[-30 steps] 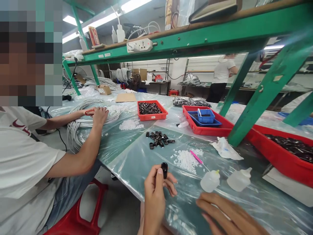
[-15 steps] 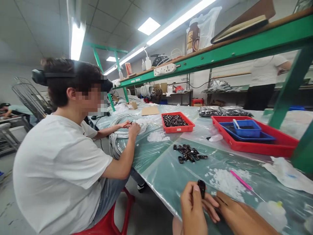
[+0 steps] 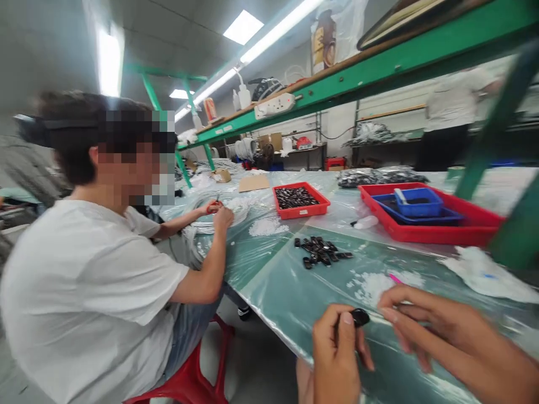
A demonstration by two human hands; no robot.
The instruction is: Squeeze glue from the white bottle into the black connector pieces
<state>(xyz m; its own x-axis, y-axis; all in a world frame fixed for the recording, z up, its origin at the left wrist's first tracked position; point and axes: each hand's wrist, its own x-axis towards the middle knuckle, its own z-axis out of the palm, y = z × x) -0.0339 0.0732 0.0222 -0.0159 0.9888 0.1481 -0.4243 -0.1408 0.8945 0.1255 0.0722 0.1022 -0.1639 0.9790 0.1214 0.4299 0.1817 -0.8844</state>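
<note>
In my left hand point(image 3: 337, 353) a small glossy black plastic piece point(image 3: 361, 317) is pinched between thumb and fingers, above the near edge of the table. My right hand point(image 3: 446, 331) is just to its right, thumb and forefinger pressed together close to the piece; whatever they hold is too small to make out. Partly hidden behind that hand, the pink pen-like tool point(image 3: 394, 279) lies at a heap of small white bits point(image 3: 370, 287). Further back is a loose pile of similar black pieces point(image 3: 320, 250).
A co-worker point(image 3: 96, 280) sits at the left, handling a coil of pale cable point(image 3: 197, 227). A red tray point(image 3: 301, 212) holds many dark parts. Blue trays point(image 3: 421, 205) sit inside a larger red tray point(image 3: 442, 234). A green shelf beam point(image 3: 379, 73) crosses above the table; crumpled white plastic point(image 3: 484, 272) lies right.
My right hand has lifted and moved up beside the black piece, now covering most of the pink tool. My left hand has tilted the piece sideways. The view has shifted slightly.
</note>
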